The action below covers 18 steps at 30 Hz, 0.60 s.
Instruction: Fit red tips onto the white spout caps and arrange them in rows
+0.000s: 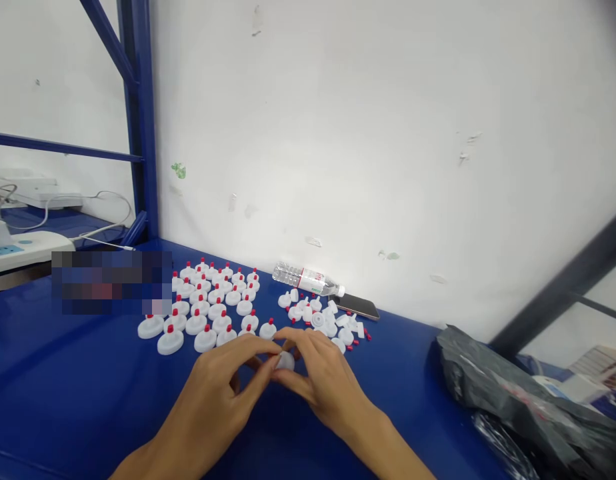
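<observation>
"What is happening at the blue tabletop [113,407]?"

"A worker's left hand [235,380] and right hand [321,370] meet at its near side, fingers bent, pinching a small white plastic cap [287,361] between the fingertips. The fingers cover much of it."

"Any brand to report?"

"A clear plastic bottle [308,279] lies on its side by the wall [368,133], wearing a white label with red and green print. From here the lettering cannot be made out. Reddish marks on a crumpled dark plastic bag [528,400], at right, are equally unreadable."

"And around the hands?"

"To the left, loose rows of white caps with red tips [171,341] stand upright; the left hand hides part of the nearest ones. Beyond the right hand, a jumble of loose white pieces [346,335] and small red tips [356,343] lies scattered in front of the bottle. A dark smartphone [358,307] rests just beside the bottle's capped end; whether they touch, I cannot tell."

"What frames the scene?"

"A blue metal post [147,120] rises at left, near a white power strip [31,248] with blue on top. At right, a dark slanting beam [563,283] runs down behind the bag."
</observation>
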Motion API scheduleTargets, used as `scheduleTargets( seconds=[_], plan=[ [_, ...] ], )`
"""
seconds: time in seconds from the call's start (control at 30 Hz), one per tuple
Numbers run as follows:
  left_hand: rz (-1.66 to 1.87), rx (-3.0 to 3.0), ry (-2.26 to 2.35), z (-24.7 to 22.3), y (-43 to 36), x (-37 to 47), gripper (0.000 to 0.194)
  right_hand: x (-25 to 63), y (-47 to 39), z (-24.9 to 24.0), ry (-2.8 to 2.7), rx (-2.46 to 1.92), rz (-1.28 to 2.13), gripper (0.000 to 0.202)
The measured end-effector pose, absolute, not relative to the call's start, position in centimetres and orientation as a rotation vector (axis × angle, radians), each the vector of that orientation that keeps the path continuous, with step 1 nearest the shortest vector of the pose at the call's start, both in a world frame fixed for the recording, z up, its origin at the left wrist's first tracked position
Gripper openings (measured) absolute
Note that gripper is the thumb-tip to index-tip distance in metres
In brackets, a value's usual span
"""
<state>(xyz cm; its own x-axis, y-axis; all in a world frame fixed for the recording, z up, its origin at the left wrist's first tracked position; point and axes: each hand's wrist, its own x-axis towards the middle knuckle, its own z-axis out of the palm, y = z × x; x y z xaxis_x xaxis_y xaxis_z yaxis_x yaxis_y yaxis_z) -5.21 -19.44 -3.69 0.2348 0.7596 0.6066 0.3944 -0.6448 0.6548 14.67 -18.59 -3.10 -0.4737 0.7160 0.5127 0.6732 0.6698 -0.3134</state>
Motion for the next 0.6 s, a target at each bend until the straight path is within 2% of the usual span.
scheduleTargets(
  seconds=[0.27, 0.43, 0.6],
  plan=[
    [1.424, 2.128, 1.119, -3.78, -19.28, -5.31, 0.015, 14.69, -18.35, -3.24, -2.194, -1.037, 0.103, 0.034],
    [1.417, 2.136, 1.033, -3.87, -19.18, -5.33, 0.019, 14.8, -18.26, -3.5, -2.118, -1.031, 0.28, 0.039],
    [1.457, 2.143, 0.994, -3.3, -19.37, -5.38, 0.02, 14.0, -18.68, -3.45, -1.934, -1.032, 0.645, 0.032]
  ],
)
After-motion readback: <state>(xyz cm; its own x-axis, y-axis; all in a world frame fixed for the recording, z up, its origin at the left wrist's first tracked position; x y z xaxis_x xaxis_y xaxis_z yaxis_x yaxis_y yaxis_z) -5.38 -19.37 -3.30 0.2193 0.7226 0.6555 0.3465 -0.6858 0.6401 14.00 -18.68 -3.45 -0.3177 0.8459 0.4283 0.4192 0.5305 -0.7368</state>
